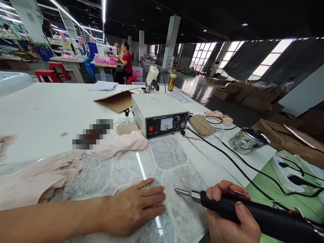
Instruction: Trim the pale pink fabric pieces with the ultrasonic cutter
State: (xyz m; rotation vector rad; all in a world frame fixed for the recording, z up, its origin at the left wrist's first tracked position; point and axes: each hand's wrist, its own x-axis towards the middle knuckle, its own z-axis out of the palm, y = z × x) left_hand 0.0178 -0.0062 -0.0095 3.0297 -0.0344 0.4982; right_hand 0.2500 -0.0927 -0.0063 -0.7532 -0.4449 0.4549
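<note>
My left hand (136, 209) lies flat with fingers spread on a clear plastic sheet (174, 153) marked with rounded squares. In my right hand (227, 221) is a black ultrasonic cutter handpiece (268, 216), its pointed metal tip aimed left toward my left fingertips. A small gap separates that tip from the fingers; whether it touches the sheet I cannot tell. Pale pink fabric pieces (50, 173) are piled to the left of the sheet, and another bunched pink cloth (121, 145) lies along its far edge.
A control box (162, 114) with a dial stands behind the sheet, its black cable (217, 143) running right. A lidded metal pot (248, 140), brown cloth pieces (201, 125), cardboard (113, 101) and an amber bottle (171, 82) are on the white table (58, 111). People sew farther back.
</note>
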